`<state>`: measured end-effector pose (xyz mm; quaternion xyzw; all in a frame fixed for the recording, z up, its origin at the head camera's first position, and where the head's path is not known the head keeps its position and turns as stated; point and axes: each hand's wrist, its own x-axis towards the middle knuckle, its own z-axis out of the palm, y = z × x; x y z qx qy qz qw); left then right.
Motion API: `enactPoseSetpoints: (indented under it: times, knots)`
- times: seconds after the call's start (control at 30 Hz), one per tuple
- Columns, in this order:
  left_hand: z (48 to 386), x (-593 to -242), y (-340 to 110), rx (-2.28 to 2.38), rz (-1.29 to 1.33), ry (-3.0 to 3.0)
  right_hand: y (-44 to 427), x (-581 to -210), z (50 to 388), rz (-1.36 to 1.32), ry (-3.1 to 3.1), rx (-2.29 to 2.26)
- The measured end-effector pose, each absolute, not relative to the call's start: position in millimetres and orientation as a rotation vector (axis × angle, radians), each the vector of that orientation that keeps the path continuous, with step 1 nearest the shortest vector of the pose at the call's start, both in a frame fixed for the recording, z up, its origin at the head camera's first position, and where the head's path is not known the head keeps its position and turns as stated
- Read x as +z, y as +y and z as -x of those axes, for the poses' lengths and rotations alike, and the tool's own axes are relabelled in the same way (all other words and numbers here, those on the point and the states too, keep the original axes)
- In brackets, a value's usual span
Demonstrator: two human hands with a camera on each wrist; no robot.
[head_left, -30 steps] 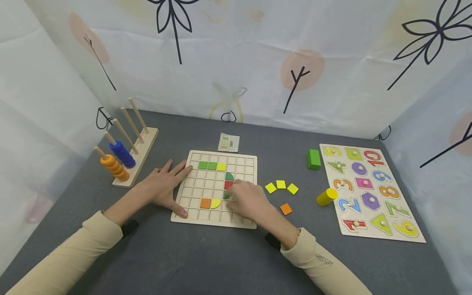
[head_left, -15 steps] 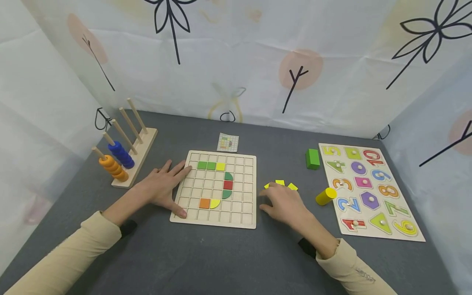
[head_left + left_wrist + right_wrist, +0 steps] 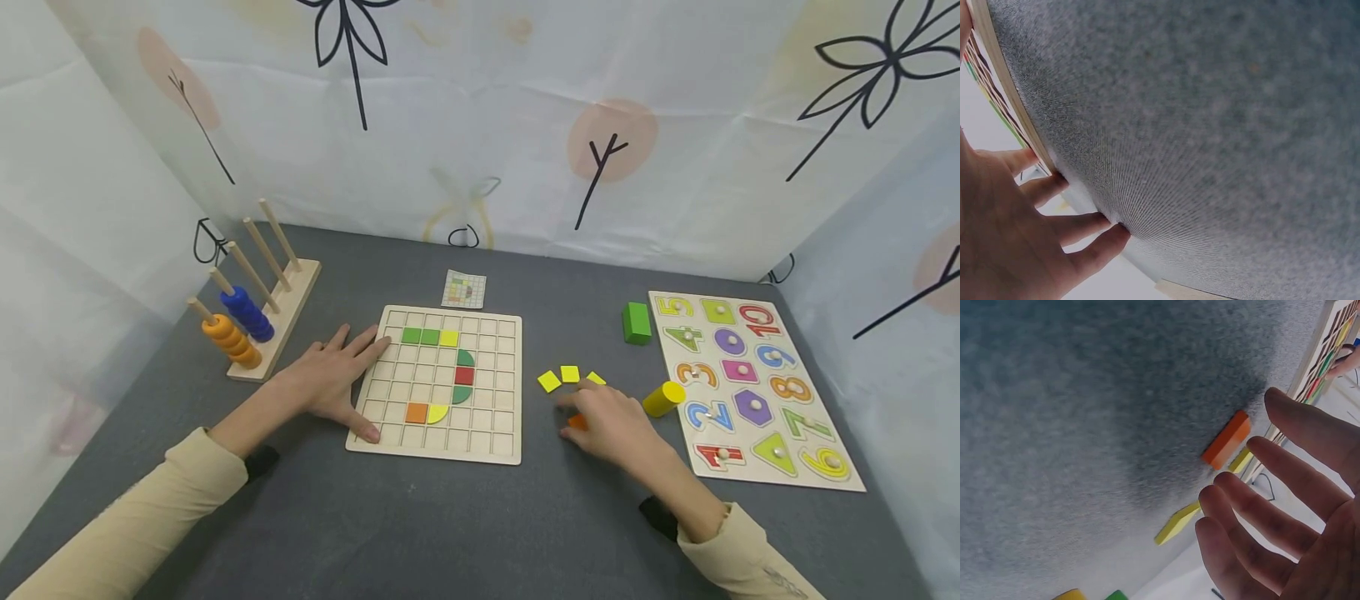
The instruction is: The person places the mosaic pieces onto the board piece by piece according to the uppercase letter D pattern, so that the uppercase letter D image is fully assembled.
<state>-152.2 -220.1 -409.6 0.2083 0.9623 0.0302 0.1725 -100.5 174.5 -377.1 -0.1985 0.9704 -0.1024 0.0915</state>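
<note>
My left hand [image 3: 330, 379] lies with spread fingers along the left edge of a wooden grid board [image 3: 491, 433]; its thumb rests on the near left corner. Green, yellow, red and orange tiles, some of them quarter circles, sit in the board's cells. Right of the board, my right hand [image 3: 611, 423] hovers over an orange square tile [image 3: 1227, 440] with thumb and fingers apart. In the right wrist view a gap shows between the fingertips and that tile. Several yellow square tiles [image 3: 549, 382] lie just beyond the hand, one partly covered by its fingers.
A small pattern card [image 3: 463, 289] lies behind the board. At left stands a peg rack [image 3: 288, 312] with orange and blue rings. At right are a green block [image 3: 637, 323], a yellow cylinder [image 3: 663, 399] and a number puzzle board [image 3: 750, 392]. Fabric walls surround the table.
My right hand has left the grid board, passed over the yellow tiles and moved right to the orange tile. The left hand stays in place.
</note>
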Motion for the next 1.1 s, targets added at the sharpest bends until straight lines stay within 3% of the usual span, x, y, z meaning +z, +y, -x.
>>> enactPoseSetpoints:
  times: [1.1]
  knots:
    - [152.9,-406.7,-219.2,0.096,-0.593,2.708,186.4,-382.8,101.3,0.666,2.859,-0.403]
